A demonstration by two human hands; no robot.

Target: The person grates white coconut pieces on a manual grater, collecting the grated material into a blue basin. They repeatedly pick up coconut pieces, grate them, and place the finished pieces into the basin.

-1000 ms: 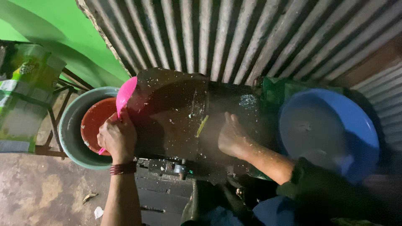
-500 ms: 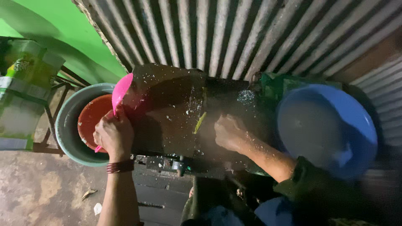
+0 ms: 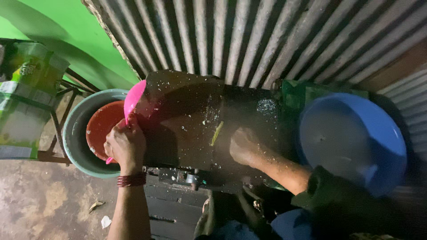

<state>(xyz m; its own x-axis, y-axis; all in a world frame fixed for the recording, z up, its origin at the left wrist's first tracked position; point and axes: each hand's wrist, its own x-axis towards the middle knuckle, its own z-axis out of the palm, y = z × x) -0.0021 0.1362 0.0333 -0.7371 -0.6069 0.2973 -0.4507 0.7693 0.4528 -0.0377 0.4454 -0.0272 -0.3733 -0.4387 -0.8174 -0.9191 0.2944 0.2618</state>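
Findings are recorded from left to right, and all positions are taken from the dark worktop (image 3: 187,129).

Well left of the worktop, a green sack (image 3: 22,102) rests on a metal stand. Just beside the worktop's left edge stands a grey-green basin (image 3: 73,142) with an orange-red bowl (image 3: 100,129) inside it.

At the worktop's left edge we note a pink bowl (image 3: 133,100), tilted on its side with the mouth facing the slab. The left hand (image 3: 126,146) is clamped on its lower rim. That forearm rises straight from below, with a red bangle (image 3: 131,180) at the wrist.

The worktop surface is wet and speckled with pale scraps, and a green strip (image 3: 216,132) lies near its middle.

Right of the strip, the right hand (image 3: 243,146) presses knuckles-up on the worktop with its fingers curled together. We cannot tell whether it grips anything. The arm reaches in from the lower right, bent at the elbow.

In our judgement, the step in hand is sweeping scraps leftward into the pink bowl. The next move calls for a flat, steady push, with the bowl's rim held tight to the edge.

Right of the worktop sits a blue basin (image 3: 351,138).
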